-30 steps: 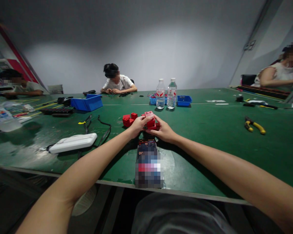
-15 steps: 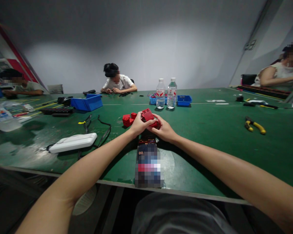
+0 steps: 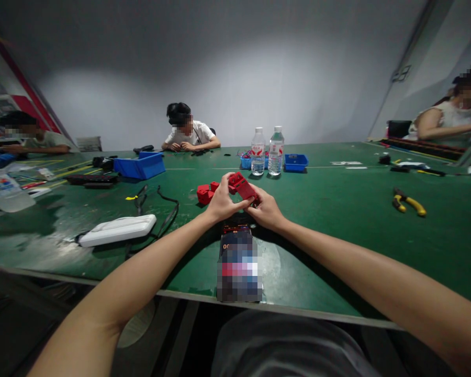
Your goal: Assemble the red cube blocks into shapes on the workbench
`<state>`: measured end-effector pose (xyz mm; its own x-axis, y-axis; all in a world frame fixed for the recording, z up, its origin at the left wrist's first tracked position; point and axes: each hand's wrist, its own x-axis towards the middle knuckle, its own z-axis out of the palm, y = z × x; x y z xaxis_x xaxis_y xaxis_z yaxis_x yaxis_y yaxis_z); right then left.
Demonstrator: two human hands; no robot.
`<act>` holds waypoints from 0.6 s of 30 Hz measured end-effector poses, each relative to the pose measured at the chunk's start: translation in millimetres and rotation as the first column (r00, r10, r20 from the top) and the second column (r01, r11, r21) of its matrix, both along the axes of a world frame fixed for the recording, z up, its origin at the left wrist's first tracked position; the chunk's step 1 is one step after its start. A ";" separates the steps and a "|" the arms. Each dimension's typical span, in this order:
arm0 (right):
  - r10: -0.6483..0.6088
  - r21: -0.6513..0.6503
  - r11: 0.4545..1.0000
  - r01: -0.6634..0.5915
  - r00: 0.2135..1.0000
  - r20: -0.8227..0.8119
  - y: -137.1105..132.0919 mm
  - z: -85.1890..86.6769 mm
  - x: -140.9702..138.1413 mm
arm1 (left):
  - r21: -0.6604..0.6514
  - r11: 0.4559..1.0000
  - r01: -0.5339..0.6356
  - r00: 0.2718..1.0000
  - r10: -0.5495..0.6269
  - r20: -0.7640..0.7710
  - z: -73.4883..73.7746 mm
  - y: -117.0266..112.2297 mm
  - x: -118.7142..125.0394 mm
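As hands (image 3: 222, 203) (image 3: 267, 210) hold red blk (image 3: 245, 187), phone (image 3: 237, 262) w/ "0", red-lbl btls (image 3: 258, 153) (image 3: 275, 153)

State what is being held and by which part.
A red block-shaped piece, held at its lower-right end by the left grip and the right grip; other contacts are unclear.

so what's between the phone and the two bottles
In the head view, the left hand, the right hand and the red block they hold.
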<state>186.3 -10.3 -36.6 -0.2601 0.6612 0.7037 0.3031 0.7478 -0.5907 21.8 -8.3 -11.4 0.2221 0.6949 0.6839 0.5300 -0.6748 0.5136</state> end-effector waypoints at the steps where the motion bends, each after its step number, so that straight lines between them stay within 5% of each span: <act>1: -0.007 0.006 1.000 0.007 1.000 0.007 0.6 -0.4 0.0 | 0.011 1.000 -0.003 1.000 0.003 0.000 -0.3 0.3 -0.4; 12: -0.200 -0.099 0.978 0.184 0.960 -0.196 10.4 -0.9 7.3 | -0.013 0.989 0.146 0.983 -0.147 -0.107 7.3 0.5 -6.3; 18: -0.223 -0.110 0.972 0.208 0.964 -0.142 3.2 2.3 8.4 | -0.174 0.979 0.106 0.994 -0.110 -0.015 9.6 -3.3 -2.2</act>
